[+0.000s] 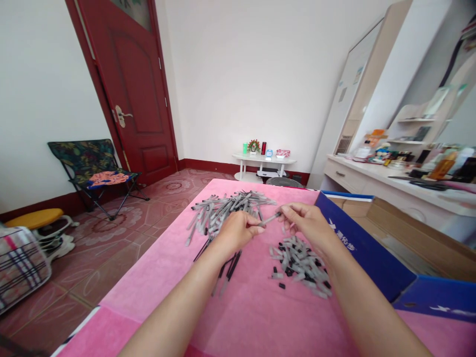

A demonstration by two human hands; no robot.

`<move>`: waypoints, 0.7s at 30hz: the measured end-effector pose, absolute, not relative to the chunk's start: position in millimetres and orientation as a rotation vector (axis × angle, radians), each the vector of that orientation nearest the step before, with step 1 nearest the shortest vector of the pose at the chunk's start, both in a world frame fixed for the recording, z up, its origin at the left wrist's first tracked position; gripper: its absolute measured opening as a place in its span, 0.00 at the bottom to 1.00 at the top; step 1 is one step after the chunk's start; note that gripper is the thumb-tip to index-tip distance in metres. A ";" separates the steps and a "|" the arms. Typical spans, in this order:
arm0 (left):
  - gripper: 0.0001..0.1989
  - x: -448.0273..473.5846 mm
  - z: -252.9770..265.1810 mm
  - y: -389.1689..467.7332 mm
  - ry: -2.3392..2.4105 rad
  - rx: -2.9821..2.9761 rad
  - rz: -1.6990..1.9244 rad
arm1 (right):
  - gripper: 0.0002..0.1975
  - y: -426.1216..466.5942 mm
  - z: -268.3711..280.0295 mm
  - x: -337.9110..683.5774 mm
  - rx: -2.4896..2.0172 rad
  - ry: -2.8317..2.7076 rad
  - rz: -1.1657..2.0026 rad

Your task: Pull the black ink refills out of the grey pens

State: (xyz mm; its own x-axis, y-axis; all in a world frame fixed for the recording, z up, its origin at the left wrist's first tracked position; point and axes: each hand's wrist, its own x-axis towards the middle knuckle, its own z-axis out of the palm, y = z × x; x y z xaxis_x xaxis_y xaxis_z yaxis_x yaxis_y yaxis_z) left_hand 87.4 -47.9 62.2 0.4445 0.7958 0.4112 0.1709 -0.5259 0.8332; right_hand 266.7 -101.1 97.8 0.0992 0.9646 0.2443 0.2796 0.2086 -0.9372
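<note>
A slim grey translucent pen (pixel 271 218) is stretched between my two hands above the pink cloth. My left hand (pixel 239 229) is closed in a pinch on its near end. At the dark far end, the fingers of my right hand (pixel 303 218) are closed around it; whether they grip a separate small part there cannot be made out. Behind my left hand lies a loose heap of grey pens (pixel 213 208). Several thin black-and-clear sticks (pixel 233 267) lie under my left wrist. Below my right hand is a pile of short clear caps and black pieces (pixel 299 263).
A blue cardboard box (pixel 368 243) with a brown inside stands open at the right, beside my right forearm. Pink cloth (pixel 256 317) covers the table. Beyond are a white dressing table (pixel 334 171), a low white table (pixel 243 157) and a folding chair (pixel 84 153).
</note>
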 end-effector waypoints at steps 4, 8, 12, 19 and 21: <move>0.06 85.6 67.5 -50.8 0.903 2.203 1.109 | 0.14 -101.1 97.1 265.2 -1.345 -1.387 0.738; 0.11 87.4 74.9 -57.9 1.200 2.534 1.252 | 0.15 -98.9 92.2 263.3 -1.367 -1.382 0.720; 0.12 90.1 75.4 -62.1 1.363 2.756 1.237 | 0.15 -96.2 84.9 259.8 -1.350 -1.422 0.706; 0.13 93.3 67.7 -60.9 1.257 2.758 1.361 | 0.15 -95.7 80.0 254.9 -1.289 -1.362 0.660; 0.13 93.4 66.4 -60.2 1.223 2.744 1.388 | 0.15 -95.8 79.9 253.9 -1.273 -1.347 0.651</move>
